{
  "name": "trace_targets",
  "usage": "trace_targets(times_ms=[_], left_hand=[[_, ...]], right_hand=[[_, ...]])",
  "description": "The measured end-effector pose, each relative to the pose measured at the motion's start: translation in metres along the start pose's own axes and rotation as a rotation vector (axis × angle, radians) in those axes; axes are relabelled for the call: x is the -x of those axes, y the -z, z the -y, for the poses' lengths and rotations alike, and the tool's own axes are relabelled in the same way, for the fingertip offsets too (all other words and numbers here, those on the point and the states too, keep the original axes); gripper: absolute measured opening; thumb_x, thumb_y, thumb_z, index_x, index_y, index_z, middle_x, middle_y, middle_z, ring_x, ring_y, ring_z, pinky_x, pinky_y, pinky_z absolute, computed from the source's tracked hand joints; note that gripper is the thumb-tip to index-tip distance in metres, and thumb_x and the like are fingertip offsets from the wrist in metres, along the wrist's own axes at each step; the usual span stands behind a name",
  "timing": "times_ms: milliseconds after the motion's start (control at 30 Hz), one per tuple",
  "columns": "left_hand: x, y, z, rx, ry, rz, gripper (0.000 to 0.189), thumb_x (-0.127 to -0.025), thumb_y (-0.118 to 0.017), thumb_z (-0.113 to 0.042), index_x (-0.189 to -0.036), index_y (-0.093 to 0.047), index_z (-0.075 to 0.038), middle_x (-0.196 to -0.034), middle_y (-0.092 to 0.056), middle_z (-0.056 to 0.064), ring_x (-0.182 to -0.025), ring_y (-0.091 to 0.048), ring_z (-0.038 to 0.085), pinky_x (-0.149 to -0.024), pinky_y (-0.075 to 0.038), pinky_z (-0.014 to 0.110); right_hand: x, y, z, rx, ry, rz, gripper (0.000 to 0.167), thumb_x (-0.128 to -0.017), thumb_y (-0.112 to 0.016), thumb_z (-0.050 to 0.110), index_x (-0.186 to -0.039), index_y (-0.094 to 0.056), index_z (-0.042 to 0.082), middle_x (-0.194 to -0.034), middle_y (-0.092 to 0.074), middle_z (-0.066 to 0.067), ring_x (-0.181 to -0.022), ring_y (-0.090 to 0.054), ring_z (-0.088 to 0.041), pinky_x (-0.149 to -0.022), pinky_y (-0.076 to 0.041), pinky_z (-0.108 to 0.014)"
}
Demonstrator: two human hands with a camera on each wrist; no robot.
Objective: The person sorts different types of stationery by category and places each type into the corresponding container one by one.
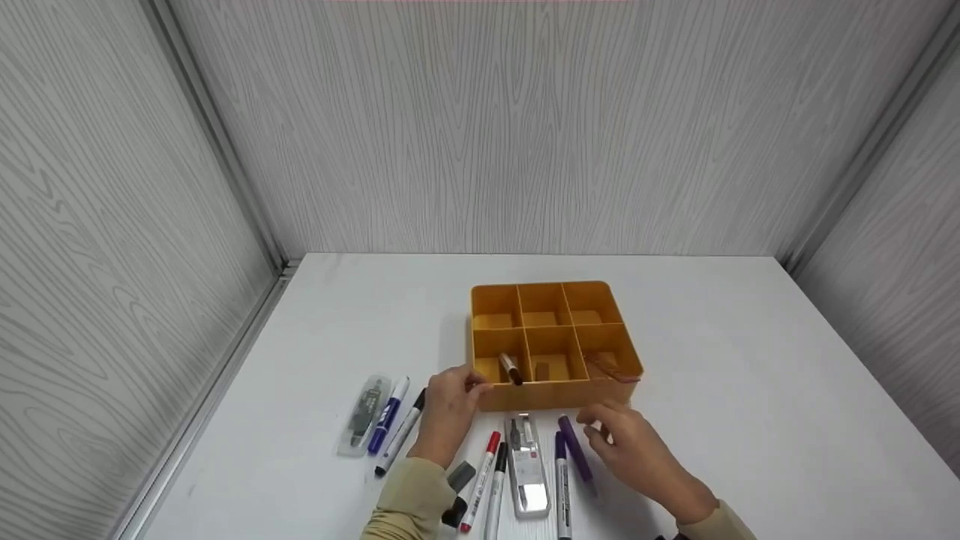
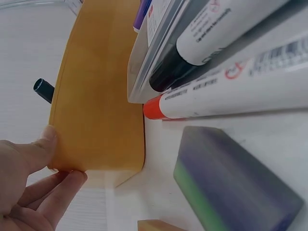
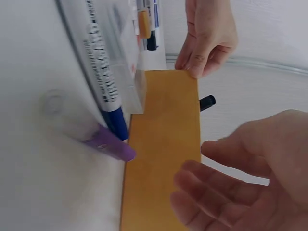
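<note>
The left hand (image 1: 448, 411) is pinching a corner of the orange box (image 1: 555, 396) just beyond both hands. Fingers parted, the right hand (image 1: 631, 448) is hovering near a purple marker (image 1: 574, 446), box contact unclear; the left sleeve (image 1: 415, 495) is partly hiding a grey block (image 1: 462, 475).

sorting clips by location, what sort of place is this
Probably a small work booth: a white table closed in on three sides by wood-grain panels, with an orange tray on it.

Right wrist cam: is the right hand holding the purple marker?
No, the purple marker lies on the white table, with a visible gap between it and the right hand.
</note>
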State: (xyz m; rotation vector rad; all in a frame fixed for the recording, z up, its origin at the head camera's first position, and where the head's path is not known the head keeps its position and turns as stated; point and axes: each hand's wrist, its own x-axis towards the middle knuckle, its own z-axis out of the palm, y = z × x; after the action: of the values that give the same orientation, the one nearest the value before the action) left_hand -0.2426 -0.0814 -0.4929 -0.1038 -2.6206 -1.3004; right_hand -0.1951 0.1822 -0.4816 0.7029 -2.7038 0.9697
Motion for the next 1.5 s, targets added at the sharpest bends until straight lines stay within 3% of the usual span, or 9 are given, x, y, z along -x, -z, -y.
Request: trace_targets(times_ms=[133,300,500,633,1033,1267,1500], left_hand=[[0.001,0.0,0.0,-0.009,0.004,-0.008,0.007,-0.088,-0.074,-0.02,-0.09,-0.072,-0.014,-0.085,-0.069,-0.002,-0.077,-0.059,0.01,-0.071,-0.055,0.019],[0.002,0.001,0.0,-0.023,0.002,-0.023,0.006,-0.087,-0.074,-0.02,-0.089,-0.072,-0.015,-0.085,-0.068,-0.002,-0.077,-0.059,0.011,-0.072,-0.056,0.02],[0.002,0.001,0.0,-0.019,-0.016,-0.035,0.006,-0.088,-0.074,-0.021,-0.089,-0.071,-0.015,-0.085,-0.069,-0.002,-0.079,-0.061,0.01,-0.072,-0.056,0.02],[0.002,0.002,0.0,0.001,0.0,-0.024,0.005,-0.089,-0.073,-0.021,-0.09,-0.071,-0.016,-0.087,-0.069,-0.003,-0.081,-0.062,0.01,-0.073,-0.056,0.02],[0.001,0.003,0.0,0.014,0.01,-0.008,0.005,-0.089,-0.073,-0.02,-0.088,-0.071,-0.016,-0.085,-0.069,-0.003,-0.079,-0.06,0.01,-0.071,-0.054,0.022],[0.002,0.001,0.0,-0.058,-0.059,-0.042,0.008,-0.086,-0.076,-0.019,-0.088,-0.072,-0.013,-0.085,-0.07,-0.002,-0.079,-0.062,0.01,-0.074,-0.057,0.021],[0.003,0.0,-0.001,-0.053,-0.039,-0.037,0.007,-0.087,-0.075,-0.02,-0.089,-0.072,-0.015,-0.086,-0.07,-0.002,-0.08,-0.062,0.01,-0.075,-0.057,0.021]], right_hand=[[0.012,-0.004,-0.009,0.002,-0.081,0.131,0.011,-0.089,-0.068,0.008,-0.1,-0.067,0.007,-0.091,-0.063,0.0,-0.07,-0.053,-0.002,-0.061,-0.048,-0.021],[0.026,-0.011,-0.016,0.005,-0.168,0.234,0.024,-0.088,-0.073,0.021,-0.107,-0.064,0.008,-0.086,-0.06,0.002,-0.07,-0.052,-0.005,-0.062,-0.047,-0.024],[0.033,-0.017,-0.011,-0.041,-0.452,0.385,0.036,-0.087,-0.074,0.028,-0.118,-0.059,0.018,-0.089,-0.058,0.002,-0.08,-0.054,-0.016,-0.073,-0.05,-0.034],[0.033,-0.018,-0.009,-0.055,-0.561,0.386,0.031,-0.088,-0.071,0.023,-0.117,-0.06,0.02,-0.089,-0.057,0.0,-0.082,-0.054,-0.017,-0.077,-0.051,-0.037],[0.033,-0.017,-0.01,-0.025,-0.63,0.337,0.023,-0.09,-0.064,0.011,-0.113,-0.067,0.01,-0.085,-0.057,-0.002,-0.079,-0.054,-0.017,-0.074,-0.051,-0.037],[0.037,-0.017,-0.016,-0.011,-0.553,0.255,0.021,-0.084,-0.064,0.003,-0.103,-0.072,0.004,-0.08,-0.055,-0.003,-0.074,-0.051,-0.018,-0.069,-0.047,-0.033],[0.04,-0.014,-0.016,0.005,-0.501,0.233,0.016,-0.084,-0.066,0.004,-0.098,-0.073,0.003,-0.076,-0.053,-0.003,-0.07,-0.05,-0.016,-0.065,-0.044,-0.029]])
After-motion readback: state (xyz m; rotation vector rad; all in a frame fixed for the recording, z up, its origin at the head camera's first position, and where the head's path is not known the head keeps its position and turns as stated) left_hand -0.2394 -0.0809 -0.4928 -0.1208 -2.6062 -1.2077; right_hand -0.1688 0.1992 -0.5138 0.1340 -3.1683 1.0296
